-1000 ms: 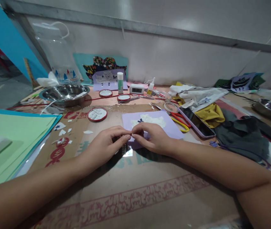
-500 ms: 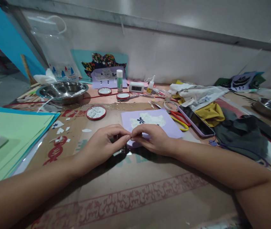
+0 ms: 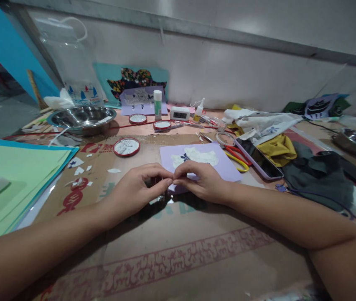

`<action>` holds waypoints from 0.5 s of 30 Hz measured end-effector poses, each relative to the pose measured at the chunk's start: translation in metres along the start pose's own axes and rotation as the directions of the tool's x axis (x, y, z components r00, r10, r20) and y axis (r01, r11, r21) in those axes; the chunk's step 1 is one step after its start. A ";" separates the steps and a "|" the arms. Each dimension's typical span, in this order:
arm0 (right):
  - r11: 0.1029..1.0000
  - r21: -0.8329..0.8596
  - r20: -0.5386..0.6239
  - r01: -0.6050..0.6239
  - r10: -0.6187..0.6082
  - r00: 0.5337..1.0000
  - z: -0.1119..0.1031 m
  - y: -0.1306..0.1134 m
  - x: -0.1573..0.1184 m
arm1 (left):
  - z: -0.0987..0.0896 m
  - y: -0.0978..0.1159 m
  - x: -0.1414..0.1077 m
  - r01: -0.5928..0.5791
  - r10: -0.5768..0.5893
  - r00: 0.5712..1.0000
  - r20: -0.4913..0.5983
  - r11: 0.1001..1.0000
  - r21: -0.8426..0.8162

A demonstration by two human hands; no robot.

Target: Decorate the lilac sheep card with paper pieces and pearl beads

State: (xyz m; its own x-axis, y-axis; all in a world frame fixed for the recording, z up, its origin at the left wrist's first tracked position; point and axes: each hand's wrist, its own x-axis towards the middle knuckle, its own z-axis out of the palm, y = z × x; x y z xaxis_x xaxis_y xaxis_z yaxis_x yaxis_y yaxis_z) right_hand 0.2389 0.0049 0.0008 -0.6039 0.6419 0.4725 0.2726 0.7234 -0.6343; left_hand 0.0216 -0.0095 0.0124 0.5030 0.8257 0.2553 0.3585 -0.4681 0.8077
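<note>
My left hand (image 3: pixel 148 182) and my right hand (image 3: pixel 198 179) meet fingertip to fingertip above the near edge of a purple card (image 3: pixel 230 167). Both are closed in a pinch; whatever is between the fingertips is too small to make out. On the card lies a white fabric shape (image 3: pixel 201 155) with a dark blue flower on it, partly covered by my right hand. Small shiny bits (image 3: pixel 162 198) lie on the cardboard just under my left fingers. A white leaf-shaped scrap (image 3: pixel 114 170) rests to the left of my left hand.
A red-rimmed dish of white beads (image 3: pixel 127 147) stands beyond my left hand. Scissors with yellow and red handles (image 3: pixel 239 161) and a phone (image 3: pixel 258 159) lie right of the card. Green paper sheets (image 3: pixel 24 167) are stacked left; a steel bowl (image 3: pixel 82 121) and glue stick (image 3: pixel 157 104) stand behind.
Both hands keep their pinch at nearly the same place, with only a slight shift of the fingertips. The whole view has moved very slightly; nothing else has visibly changed.
</note>
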 end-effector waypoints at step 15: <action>0.996 0.056 0.103 -0.073 0.067 0.992 -0.003 0.000 0.002 | -0.001 0.001 -0.001 -0.125 0.123 0.992 0.028 0.988 0.095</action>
State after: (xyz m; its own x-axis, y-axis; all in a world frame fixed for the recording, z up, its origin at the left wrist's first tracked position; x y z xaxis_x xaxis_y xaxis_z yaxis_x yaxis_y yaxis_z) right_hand 0.2399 0.0065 0.0036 -0.6581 0.6593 0.3636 0.2738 0.6594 -0.7001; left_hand 0.0206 -0.0105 0.0136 0.5648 0.7529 0.3378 0.3658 -0.5954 0.7154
